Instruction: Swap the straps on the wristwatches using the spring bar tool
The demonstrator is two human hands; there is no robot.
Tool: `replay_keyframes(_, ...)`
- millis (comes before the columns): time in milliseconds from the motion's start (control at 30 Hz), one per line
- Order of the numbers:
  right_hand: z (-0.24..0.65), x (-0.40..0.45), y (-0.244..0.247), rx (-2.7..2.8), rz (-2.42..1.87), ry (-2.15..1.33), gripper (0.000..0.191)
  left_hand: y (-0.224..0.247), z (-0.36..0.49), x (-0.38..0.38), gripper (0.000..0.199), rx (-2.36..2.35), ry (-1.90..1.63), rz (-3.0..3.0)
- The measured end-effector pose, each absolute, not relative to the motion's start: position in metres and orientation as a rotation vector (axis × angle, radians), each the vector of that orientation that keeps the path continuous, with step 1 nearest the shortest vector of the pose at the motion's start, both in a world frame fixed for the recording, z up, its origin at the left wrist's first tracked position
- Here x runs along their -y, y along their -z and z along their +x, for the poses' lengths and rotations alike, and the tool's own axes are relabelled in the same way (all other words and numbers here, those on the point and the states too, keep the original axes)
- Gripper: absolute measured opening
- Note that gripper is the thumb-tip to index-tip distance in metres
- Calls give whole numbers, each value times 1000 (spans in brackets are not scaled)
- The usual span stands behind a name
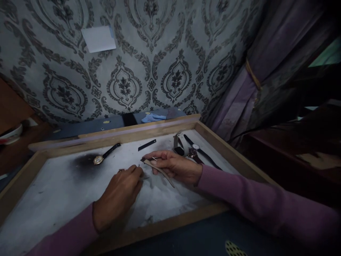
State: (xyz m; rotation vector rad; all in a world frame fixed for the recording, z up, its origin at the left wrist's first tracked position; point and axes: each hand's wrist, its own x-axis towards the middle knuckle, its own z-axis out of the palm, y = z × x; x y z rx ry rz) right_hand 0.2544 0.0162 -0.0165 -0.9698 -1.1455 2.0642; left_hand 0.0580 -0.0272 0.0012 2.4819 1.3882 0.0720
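My right hand [173,165] is closed on a watch strap [161,171], its pale underside showing and its free end hanging down to the right. A thin bright pin [154,159] sticks up by the thumb. Just to the left, my left hand [121,193] has its fingers curled and pressed together; a small gold-coloured rim [122,170] peeks out past the knuckles, and what the fingers grip is mostly hidden. The two hands are close but apart, over the white bottom of the wooden tray [66,213].
A gold watch with half a black strap [98,160] lies left in the tray. Behind the hands is a dark flat blade [147,145]. Several watches [195,146] lie by my right wrist. Beyond the tray's far rim is a blue cloth [153,117], near the patterned wall.
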Motion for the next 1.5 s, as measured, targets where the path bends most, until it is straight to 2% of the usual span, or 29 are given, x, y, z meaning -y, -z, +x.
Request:
replay_keyframes(367, 256, -17, 22, 1109, -936, -2041, 26, 9, 77, 25, 22, -1231, 203, 2807)
replay_keyframes(733, 257, -18, 19, 1087, -973, -2046, 25, 4, 65, 23, 21, -1321, -17, 2529)
replay_keyframes(867, 257, -17, 17, 1138, -989, -2033, 29, -2, 51, 14, 16, -1278, -343, 2079)
replay_keyframes(1033, 256, -16, 21, 1173, -972, -2022, 35, -10, 46, 7, 19, -1106, -434, 1585)
replay_keyframes(1500, 257, -14, 23, 1254, -935, -2003, 39, -11, 42, 2, 28, -1112, -502, 1477)
